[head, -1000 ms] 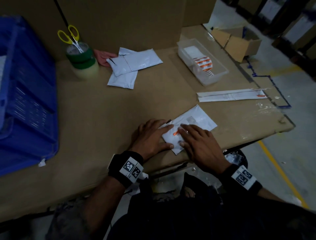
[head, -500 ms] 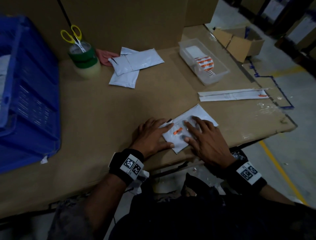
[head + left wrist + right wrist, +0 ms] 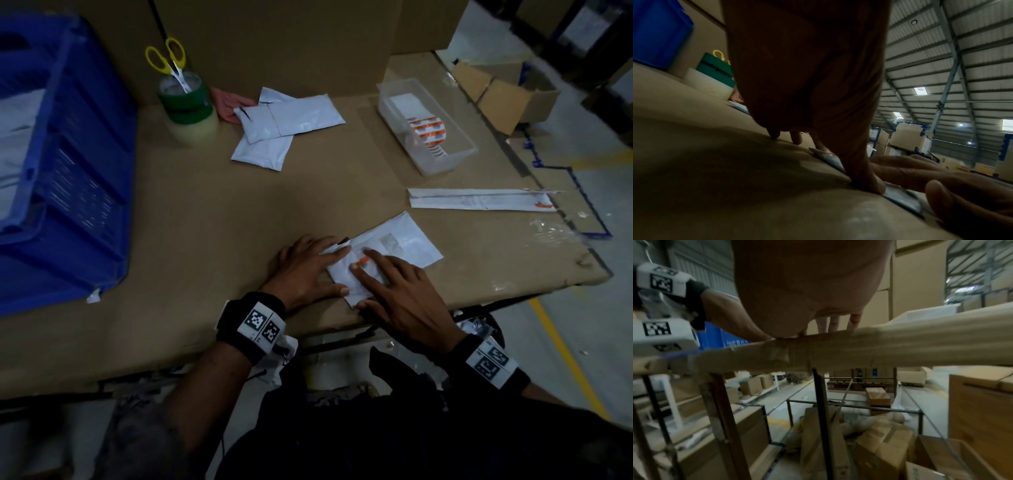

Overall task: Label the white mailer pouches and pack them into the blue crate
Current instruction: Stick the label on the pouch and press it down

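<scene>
**A:** How far along is the labelling?

**B:** Midway, I'd say. One white mailer pouch (image 3: pixel 383 255) lies at the near edge of the cardboard-covered table (image 3: pixel 191 219), toward its right end, with a small orange label (image 3: pixel 360 263) already on it. The left hand (image 3: pixel 306 270) lies flat, fingers straight and slightly spread, pinning the pouch's left end. The right hand (image 3: pixel 399 294) has its fingers stretched out, pressing down on and around the label.

**A:** So this one is nearly done?

**B:** It looks stuck on; it seems to need only smoothing, then packing.

**A:** And the crate?

**B:** The blue crate (image 3: pixel 68 164) stands at the table's left edge, with something pale inside, probably pouches already packed, though I cannot tell. Two more pouches (image 3: pixel 284 121) overlap near the far edge, apparently unlabelled. The label roll (image 3: pixel 428 132) sits in a clear tray (image 3: pixel 460 157) at the far right.
</scene>
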Available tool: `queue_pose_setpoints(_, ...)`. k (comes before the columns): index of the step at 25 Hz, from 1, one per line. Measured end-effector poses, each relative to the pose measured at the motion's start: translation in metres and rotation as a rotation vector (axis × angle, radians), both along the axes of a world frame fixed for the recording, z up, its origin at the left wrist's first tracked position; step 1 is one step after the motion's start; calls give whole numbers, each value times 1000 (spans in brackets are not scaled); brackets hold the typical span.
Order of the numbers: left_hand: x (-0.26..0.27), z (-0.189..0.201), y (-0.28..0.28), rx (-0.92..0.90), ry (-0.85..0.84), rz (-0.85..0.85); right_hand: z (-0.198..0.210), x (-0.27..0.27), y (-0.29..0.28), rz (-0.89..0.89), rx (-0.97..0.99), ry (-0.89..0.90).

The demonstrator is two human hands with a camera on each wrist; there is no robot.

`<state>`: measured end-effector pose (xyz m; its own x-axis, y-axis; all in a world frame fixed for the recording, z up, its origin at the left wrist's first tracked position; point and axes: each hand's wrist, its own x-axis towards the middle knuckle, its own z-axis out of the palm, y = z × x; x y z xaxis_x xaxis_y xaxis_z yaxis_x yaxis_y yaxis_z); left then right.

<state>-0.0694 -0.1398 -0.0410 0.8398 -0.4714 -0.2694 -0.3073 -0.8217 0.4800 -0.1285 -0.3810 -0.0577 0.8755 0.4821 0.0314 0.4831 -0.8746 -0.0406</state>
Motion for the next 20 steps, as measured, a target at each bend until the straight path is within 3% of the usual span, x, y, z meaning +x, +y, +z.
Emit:
queue_pose_setpoints(5,-3,9,-5,67,23,11,9,25,-15,-30,21,13)
queue_pose_setpoints(7,-5,14,-13,100,-56,39,12,31,-20,24,13,14)
queue_pose_setpoints(11,-25,14,-30,79,-226,146,9,31,-24,102,14,20)
queue_pose_setpoints(14,-42,3,-38,7,-230,271,9,37,-27,95,83,53)
queue_pose_setpoints(20,-58,0,-46,72,-222,442,6,32,-23,161,35,-50)
